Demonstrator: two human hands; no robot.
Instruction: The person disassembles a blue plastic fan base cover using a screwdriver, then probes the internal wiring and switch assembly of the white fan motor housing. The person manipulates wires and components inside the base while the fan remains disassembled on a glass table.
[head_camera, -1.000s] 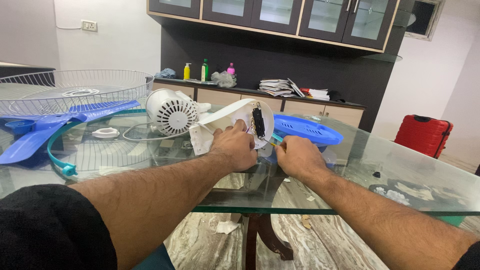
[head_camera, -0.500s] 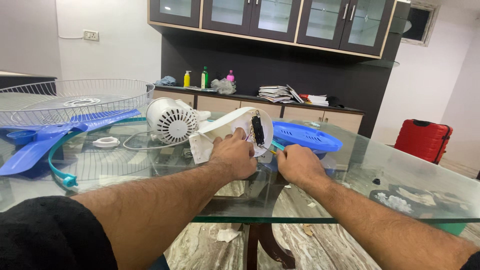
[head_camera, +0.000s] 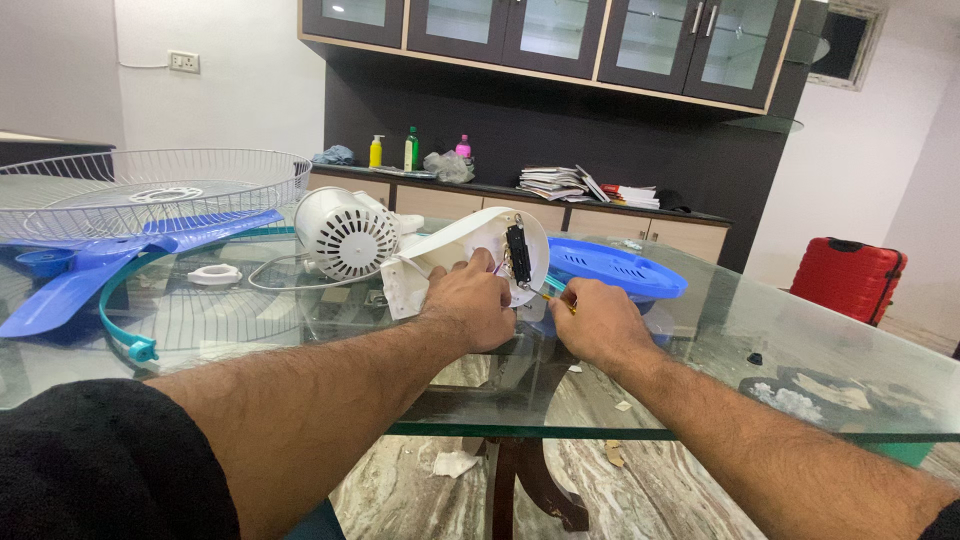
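Working at the glass table, which we take as our landmark, we log items by size. Wire fan guard sits at the table's far left end, with the blue fan blade under and in front of it. A blue round cover lies toward the table's far right edge. White motor housing lies on its side near the table's middle, vent holes facing us, a white cable trailing to its left. Just right of the motor is the white fan base housing, tilted up off the glass with its open underside and a dark switch block turned toward the right.

Left hand: fingers curled and clamped on the lower rim of the base housing, holding it propped. Right hand: fingers pinched together round a thin yellow-handled tool, its tip pointing into the housing near the switch block.

Change against the frames a second back: the right hand has slid closer to the housing; the left grip is unchanged. We judge the part is steadied and the tool work on the switch area is under way
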